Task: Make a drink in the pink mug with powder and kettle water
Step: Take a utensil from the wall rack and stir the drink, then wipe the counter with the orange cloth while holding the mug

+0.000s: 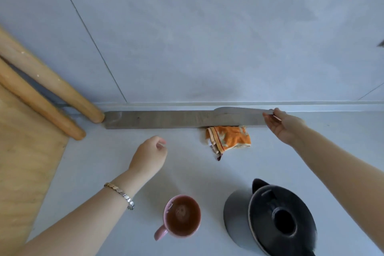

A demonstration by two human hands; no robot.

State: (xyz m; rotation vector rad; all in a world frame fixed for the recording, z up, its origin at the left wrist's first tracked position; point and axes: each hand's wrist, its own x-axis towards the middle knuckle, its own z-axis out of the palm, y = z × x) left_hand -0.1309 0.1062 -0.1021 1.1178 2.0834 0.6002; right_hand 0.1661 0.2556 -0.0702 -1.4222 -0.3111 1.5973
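1. Mug (pixel 182 216): pink, at the near edge of the counter (pixel 93 164), handle toward the viewer. It holds brown liquid, so powder and water appear to be in already.
2. Kettle (pixel 276 220): black, lid closed, just right of the mug and apart from it, with no hand on it. Pouring looks finished.
3. Right hand (pixel 280 127): stretched to the back of the counter, thumb and fingertips pinching the end of a flat metal utensil (pixel 239 110). Whether it is a spoon or a knife cannot be told.
4. Left hand (pixel 149 156): above the counter beyond the mug, fingers loosely curled with nothing visible in them; a bracelet (pixel 120 193) on the wrist.
5. Remaining work, as judged: stirring at most, if the utensil is meant for that.
6. Surface: pale, smooth counter. A grey strip (pixel 166 119) runs along its back edge and carries the utensil. An orange cloth (pixel 228 139) lies crumpled against the strip.
7. Room: pale panelled wall (pixel 207 37) behind. At left, a wooden board (pixel 25 151) and two wooden poles (pixel 62 91) leaning in.
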